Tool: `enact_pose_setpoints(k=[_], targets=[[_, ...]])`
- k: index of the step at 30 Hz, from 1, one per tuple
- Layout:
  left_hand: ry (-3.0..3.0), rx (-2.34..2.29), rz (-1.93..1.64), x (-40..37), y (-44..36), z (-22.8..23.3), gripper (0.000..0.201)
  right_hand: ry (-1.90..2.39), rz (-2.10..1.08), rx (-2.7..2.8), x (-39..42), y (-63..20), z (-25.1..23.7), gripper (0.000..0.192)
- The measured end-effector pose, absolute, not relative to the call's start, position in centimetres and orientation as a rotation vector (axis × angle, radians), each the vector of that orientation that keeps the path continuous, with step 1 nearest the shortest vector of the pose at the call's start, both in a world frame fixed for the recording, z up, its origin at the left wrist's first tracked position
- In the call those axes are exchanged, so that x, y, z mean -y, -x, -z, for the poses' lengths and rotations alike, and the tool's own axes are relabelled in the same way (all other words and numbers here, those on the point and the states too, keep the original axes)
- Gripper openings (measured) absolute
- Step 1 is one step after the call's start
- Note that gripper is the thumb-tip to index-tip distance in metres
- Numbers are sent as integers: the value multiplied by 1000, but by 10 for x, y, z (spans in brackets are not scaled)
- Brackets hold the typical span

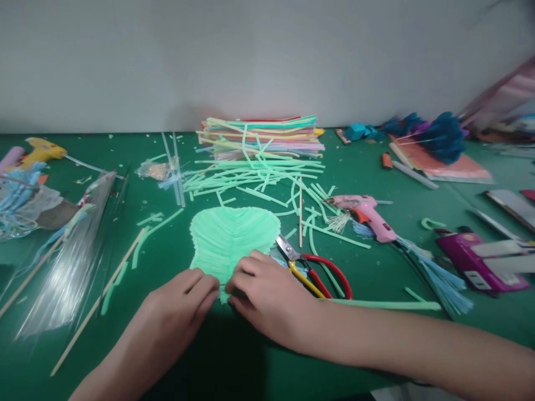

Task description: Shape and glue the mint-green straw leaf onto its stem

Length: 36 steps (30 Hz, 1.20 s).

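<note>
A mint-green leaf-shaped piece (pixel 234 236) made of pipe cleaners lies flat on the green table (pixel 368 167). My left hand (pixel 184 298) and my right hand (pixel 263 289) meet at its near tip, fingertips pinching the lower end of the leaf. The near tip itself is hidden under my fingers. Red- and yellow-handled scissors (pixel 309 267) lie just right of my right hand. A pink glue gun (pixel 363 214) rests further right.
Loose green pipe cleaners (pixel 251 178) and a multicoloured stack (pixel 261 136) sit behind the leaf. Clear plastic wrap (pixel 71 262), wooden sticks (pixel 100 298) and a yellow glue gun (pixel 39 151) lie left. A purple box (pixel 476 262) and blue paper flowers (pixel 438 136) sit right.
</note>
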<state>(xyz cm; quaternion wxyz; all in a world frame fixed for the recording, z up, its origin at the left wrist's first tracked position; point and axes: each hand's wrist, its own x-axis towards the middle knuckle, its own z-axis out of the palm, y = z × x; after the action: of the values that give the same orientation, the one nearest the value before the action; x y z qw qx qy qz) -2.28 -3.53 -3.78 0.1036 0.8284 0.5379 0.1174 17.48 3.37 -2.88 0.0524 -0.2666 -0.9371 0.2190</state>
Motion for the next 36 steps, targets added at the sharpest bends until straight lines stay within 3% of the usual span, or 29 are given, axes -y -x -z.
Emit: enact_pose_setpoints(k=[8,16,23,28,33,36], targets=[[-2763,-1560,-87,33,19,39,25,800,-735,2854,-36,-171,25,22],[-2388,-1712,-226,40,18,40,32,761,-689,2878,-38,-172,24,16],[-2270,-1908,-432,51,42,23,33,728,-718,2886,-39,-176,25,24],[-1747,-2150,-663,56,61,9,32,712,-536,2911,-32,-188,10,25],[-1329,-1944,-657,52,63,20,49,1037,-350,2750,-10,-239,-6,16],[-1296,-1984,-558,52,61,27,55,1184,-395,2718,7,-273,2,25]])
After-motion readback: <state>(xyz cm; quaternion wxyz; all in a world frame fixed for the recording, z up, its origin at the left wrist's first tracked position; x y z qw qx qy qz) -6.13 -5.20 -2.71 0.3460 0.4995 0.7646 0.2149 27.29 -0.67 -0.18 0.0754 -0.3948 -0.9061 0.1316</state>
